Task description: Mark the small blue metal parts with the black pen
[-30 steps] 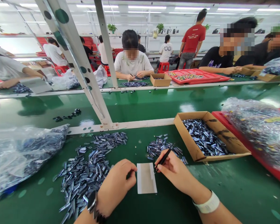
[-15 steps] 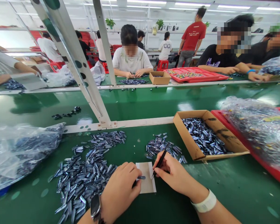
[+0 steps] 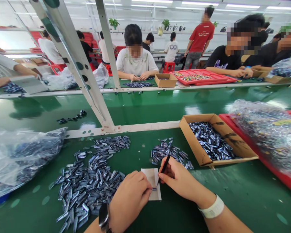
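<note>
My left hand (image 3: 133, 192), with a watch on its wrist, pinches a small dark plastic piece (image 3: 154, 189) over a small beige card (image 3: 152, 176) with a pale strip along its right edge. In my right hand (image 3: 175, 174) is a pair of black tweezers (image 3: 165, 166), slanting down so that the tips come close to the end of that piece. Left of my left hand spreads a large pile of similar shiny dark plastic pieces (image 3: 87, 184). A smaller pile (image 3: 160, 152) lies just beyond my right hand.
A cardboard box (image 3: 242, 152) full of like pieces stands at right, beside a red tray (image 3: 264, 153) bearing a stuffed plastic bag (image 3: 264, 132). Another bag (image 3: 26, 158) lies at left. A white metal post (image 3: 87, 84) rises ahead. Co-workers sit across the green belt (image 3: 145, 110).
My left hand has moved slightly right, bringing its plastic piece across the card to the tweezers. The tweezers have shifted slightly. Small dark parts on the belt have slid right.
</note>
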`<state>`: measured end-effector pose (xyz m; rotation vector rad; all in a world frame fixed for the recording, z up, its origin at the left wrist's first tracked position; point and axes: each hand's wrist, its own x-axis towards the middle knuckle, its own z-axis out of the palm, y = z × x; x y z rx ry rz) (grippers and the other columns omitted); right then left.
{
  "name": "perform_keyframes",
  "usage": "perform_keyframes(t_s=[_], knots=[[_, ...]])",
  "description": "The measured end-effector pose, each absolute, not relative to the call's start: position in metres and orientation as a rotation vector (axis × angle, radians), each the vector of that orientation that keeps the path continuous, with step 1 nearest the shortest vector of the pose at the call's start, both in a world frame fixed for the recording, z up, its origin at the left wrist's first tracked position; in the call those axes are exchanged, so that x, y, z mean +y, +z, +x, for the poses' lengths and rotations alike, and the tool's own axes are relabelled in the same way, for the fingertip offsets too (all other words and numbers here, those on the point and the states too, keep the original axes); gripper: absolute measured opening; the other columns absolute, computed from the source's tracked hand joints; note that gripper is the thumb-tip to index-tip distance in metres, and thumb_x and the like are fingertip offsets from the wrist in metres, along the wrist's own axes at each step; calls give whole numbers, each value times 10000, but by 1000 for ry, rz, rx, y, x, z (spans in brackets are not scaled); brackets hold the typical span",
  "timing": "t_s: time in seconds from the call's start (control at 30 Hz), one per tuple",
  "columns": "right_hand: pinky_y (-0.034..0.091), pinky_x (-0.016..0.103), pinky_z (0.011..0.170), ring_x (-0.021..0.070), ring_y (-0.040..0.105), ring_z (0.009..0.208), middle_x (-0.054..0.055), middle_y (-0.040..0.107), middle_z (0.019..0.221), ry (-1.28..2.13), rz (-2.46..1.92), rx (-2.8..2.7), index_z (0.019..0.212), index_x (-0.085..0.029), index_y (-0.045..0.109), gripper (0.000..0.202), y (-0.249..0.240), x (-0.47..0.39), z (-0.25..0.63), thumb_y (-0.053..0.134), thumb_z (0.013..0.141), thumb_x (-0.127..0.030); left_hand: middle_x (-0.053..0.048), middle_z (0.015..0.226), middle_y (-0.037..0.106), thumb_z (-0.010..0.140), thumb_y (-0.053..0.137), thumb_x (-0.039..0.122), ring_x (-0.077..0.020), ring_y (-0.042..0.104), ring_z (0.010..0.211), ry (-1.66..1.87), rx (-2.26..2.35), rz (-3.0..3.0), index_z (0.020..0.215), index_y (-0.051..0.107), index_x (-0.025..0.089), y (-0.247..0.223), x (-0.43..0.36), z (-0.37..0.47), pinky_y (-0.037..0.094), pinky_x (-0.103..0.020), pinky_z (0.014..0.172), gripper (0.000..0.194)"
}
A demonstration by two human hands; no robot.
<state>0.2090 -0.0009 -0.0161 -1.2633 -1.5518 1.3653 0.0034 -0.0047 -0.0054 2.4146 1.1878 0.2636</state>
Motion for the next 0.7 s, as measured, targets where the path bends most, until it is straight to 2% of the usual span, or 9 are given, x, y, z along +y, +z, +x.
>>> perform_keyframes(t_s=[0.17,0.47,0.7], knots=[[535,318,661,177,654,683,-27,614,747,1394,-1265,-1508,857,-238,505,150,-14,-1,209,641,837,-178,-4,853,660,830,628,104,-193,601,836,257,1191,2364,778,665,211,-4,-4,3,483,-322,765,125],[553,328,649,151,648,625,-41,588,755,1454,-1240,-1335,852,-234,468,227,-13,0,207,681,827,-309,-3,835,649,783,593,47,-187,598,823,305,1162,2375,766,668,214,-6,-6,4,477,-310,758,184],[558,317,665,162,662,669,-40,587,759,1458,-1228,-1423,868,-232,492,202,-18,-5,202,685,850,-289,-4,839,640,778,570,46,-186,592,821,354,1170,2376,770,636,210,-8,-8,3,479,-310,747,176]])
